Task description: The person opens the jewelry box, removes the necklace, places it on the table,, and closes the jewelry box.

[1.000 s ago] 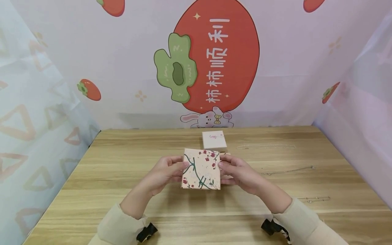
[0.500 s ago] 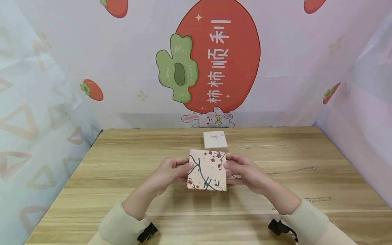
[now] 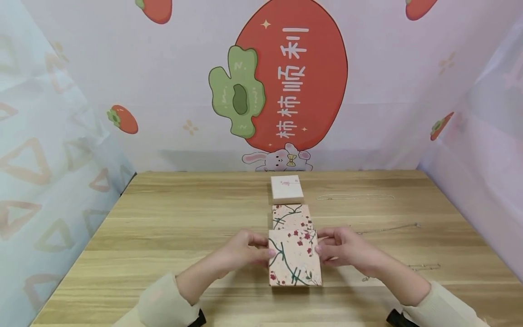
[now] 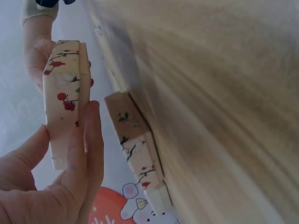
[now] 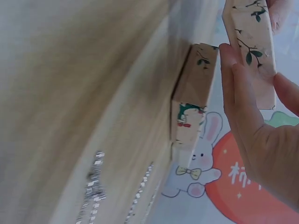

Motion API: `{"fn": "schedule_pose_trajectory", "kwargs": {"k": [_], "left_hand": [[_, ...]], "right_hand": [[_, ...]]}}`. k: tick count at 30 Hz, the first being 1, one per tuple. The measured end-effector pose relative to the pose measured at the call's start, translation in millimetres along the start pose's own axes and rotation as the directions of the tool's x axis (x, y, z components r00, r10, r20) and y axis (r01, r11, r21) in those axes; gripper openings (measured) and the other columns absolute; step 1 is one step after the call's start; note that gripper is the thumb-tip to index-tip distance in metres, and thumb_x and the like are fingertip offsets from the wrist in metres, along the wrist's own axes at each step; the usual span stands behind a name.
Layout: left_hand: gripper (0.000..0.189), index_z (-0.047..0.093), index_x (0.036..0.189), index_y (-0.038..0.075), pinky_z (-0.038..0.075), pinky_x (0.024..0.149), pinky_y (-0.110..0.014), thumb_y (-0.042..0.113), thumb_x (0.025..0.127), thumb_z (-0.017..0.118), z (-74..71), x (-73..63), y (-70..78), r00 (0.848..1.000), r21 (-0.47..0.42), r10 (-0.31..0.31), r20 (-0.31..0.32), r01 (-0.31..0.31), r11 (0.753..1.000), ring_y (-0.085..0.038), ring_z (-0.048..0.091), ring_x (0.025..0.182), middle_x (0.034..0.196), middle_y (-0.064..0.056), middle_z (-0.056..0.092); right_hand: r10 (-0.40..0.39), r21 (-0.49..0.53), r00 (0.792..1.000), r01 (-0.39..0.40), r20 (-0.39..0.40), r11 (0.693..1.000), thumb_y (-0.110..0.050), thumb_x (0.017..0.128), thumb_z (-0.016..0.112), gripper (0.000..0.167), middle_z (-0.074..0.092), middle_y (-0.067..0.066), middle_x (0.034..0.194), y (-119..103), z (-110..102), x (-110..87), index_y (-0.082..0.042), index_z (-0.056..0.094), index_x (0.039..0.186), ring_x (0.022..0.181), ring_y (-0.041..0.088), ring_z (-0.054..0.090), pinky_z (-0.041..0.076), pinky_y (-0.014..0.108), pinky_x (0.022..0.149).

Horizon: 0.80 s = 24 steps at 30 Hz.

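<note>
Both hands hold a square cream gift box (image 3: 295, 257) patterned with red blossoms and green branches. My left hand (image 3: 249, 250) pinches its left side, thumb at the top edge and fingers below. On the opposite side my right hand (image 3: 343, 247) grips it the same way. Both wrist views show the held box (image 4: 67, 102) raised off the tabletop. Just beyond it, a second box (image 3: 291, 215) with the same print lies on the table, its near part hidden by the held one. A white box (image 3: 287, 188) with a small pink motif sits behind that.
Three thin chains lie spread at the right: one (image 3: 355, 196) at the back, another (image 3: 392, 228) midway, and a third (image 3: 426, 266) partly behind my right forearm. The wooden table (image 3: 184, 195) ends at a printed backdrop (image 3: 175, 91), with fabric sides left and right.
Both hands have carried the patterned box rightward and nearer to me. The second patterned box, mostly covered before, now shows behind it.
</note>
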<state>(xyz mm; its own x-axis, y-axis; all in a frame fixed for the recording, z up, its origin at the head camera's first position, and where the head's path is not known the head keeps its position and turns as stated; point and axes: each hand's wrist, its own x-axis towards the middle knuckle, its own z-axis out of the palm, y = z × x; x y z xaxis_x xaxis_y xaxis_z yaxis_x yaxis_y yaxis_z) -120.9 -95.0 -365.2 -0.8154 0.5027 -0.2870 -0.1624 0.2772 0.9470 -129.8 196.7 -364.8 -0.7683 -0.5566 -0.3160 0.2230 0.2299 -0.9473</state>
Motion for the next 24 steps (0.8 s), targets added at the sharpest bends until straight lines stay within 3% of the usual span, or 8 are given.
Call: {"fn": "schedule_pose_trajectory", "kwargs": {"k": [7, 16, 24], "left_hand": [[0.024, 0.072, 0.106, -0.002, 0.058, 0.081, -0.033, 0.017, 0.092, 0.071, 10.7, -0.6, -6.9, 0.999, 0.110, -0.027, 0.033, 0.023, 0.994, -0.020, 0.071, 0.081, 0.093, -0.008, 0.074], [0.015, 0.070, 0.098, -0.010, 0.061, 0.076, -0.033, 0.004, 0.092, 0.067, 20.0, 0.9, -16.6, 0.988, -0.009, -0.091, 0.126, 0.093, 0.996, -0.027, 0.074, 0.074, 0.089, -0.017, 0.074], [0.017, 0.070, 0.090, -0.012, 0.062, 0.070, -0.033, 0.005, 0.093, 0.066, 21.9, 5.5, -15.9, 0.983, 0.042, -0.118, 0.138, 0.113, 0.993, -0.017, 0.069, 0.065, 0.080, -0.016, 0.072]], "right_hand": [[0.038, -0.005, 0.999, -0.038, 0.011, 0.999, -0.008, 0.094, 0.065, 0.060, 0.071, 0.009, 0.101, 13.6, 1.7, -8.7, 0.023, 0.034, 0.136, 0.090, 0.019, 0.070, 0.059, 0.043, 0.087], [0.069, -0.006, 0.996, -0.069, 0.047, 0.998, -0.006, 0.095, 0.063, 0.050, 0.073, 0.014, 0.102, 24.0, 2.1, -11.4, 0.021, 0.042, 0.130, 0.090, 0.022, 0.071, 0.060, 0.042, 0.084], [0.049, -0.100, 0.998, -0.046, 0.032, 0.994, -0.005, 0.094, 0.064, 0.044, 0.074, 0.023, 0.102, 20.1, 4.9, -11.0, 0.023, 0.052, 0.125, 0.082, 0.023, 0.073, 0.062, 0.034, 0.074]]}}
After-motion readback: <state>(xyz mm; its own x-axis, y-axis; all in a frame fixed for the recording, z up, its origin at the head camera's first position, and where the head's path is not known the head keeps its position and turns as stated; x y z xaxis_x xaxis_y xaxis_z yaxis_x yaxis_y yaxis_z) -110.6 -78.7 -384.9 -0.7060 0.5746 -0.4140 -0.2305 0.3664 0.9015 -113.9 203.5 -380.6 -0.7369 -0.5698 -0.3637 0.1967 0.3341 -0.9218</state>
